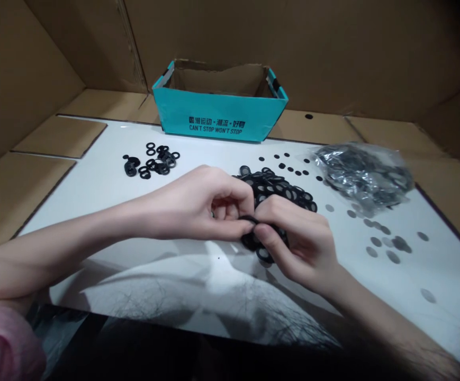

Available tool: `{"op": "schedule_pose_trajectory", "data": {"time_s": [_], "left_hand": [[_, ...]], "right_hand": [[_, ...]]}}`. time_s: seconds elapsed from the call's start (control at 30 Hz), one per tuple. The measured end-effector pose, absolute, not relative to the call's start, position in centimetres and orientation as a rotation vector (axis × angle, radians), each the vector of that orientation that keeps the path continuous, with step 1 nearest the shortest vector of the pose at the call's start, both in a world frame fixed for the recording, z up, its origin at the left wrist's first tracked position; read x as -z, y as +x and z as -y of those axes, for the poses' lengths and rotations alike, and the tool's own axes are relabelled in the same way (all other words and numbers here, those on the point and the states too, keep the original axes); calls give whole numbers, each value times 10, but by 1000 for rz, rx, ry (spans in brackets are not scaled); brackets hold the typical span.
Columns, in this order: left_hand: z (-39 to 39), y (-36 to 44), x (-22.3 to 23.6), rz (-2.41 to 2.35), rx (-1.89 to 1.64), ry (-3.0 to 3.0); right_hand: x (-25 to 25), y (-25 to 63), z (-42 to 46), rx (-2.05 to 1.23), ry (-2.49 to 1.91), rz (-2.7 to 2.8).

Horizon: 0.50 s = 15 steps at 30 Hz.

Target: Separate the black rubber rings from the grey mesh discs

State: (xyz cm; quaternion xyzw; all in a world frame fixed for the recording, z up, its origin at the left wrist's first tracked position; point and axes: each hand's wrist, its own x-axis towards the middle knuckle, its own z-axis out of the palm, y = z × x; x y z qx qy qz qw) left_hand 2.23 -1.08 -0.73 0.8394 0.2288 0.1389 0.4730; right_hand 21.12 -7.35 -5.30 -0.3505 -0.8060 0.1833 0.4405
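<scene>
The left hand (224, 203) and the right hand (303, 241) meet just right of the frame's centre, both closed to a narrow pinch with thumbs and curled fingers on one black ring (249, 218). The fingertips cover much of it, so whether its centre is open or filled cannot be told; the work on this piece looks unfinished.

Right behind and below the hands lies the pile of black rings (289, 185), many with grey centres. It is large, so much seems to be left. Left of centre, toward the top, a smaller cluster of loose rings (160, 159) shows mostly open middles; it may be the part already dealt with, or a supply, and the view does not settle which.

Small black discs (290, 169) dot the white tabletop (134, 280) above the pile, and thin grey discs (393, 257) lie scattered at the right. A clear plastic bag (367, 177) of dark pieces sits upper right. At top centre stands a teal box (219, 111), its floor hidden.
</scene>
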Motion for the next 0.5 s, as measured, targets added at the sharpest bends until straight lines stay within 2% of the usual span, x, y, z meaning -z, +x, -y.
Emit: {"op": "schedule_pose_trajectory", "data": {"time_s": [0.27, 0.5], "left_hand": [[13, 24, 5, -560, -291, 1864], [7, 22, 7, -579, -304, 2010]], "right_hand": [[53, 205, 80, -446, -980, 1827], [55, 207, 76, -480, -911, 1938]]}}
